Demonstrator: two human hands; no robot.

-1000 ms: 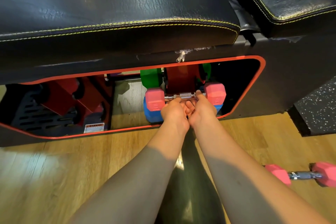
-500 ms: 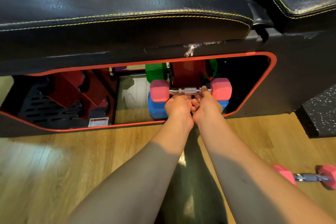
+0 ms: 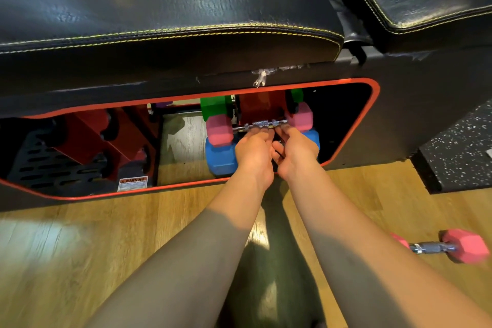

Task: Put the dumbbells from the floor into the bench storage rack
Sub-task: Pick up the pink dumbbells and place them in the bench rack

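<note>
Over at nine o'clock we see the empty red cradles (image 3: 87, 138) of the bench storage rack (image 3: 374, 104), with a warning sticker (image 3: 132, 183) at the lower lip of the red-trimmed opening. Moving towards centre, a green dumbbell (image 3: 213, 106) sits deepest, a blue dumbbell (image 3: 219, 154) lies lowest at the front, and between them we have the pink dumbbell (image 3: 219, 129) lying across the rack, its knurled steel handle level. Our left hand (image 3: 253, 150) is right under that handle, fingers curled up against the bar, and our right hand (image 3: 295, 152) sits just beside it, fingertips touching the bar too; whether either hand truly clamps it or only steadies it, we cannot tell. Out at four o'clock, a second pink dumbbell (image 3: 464, 246) lies on the wooden floor (image 3: 80, 247), well apart from the rack, partly hidden by our right forearm.
</note>
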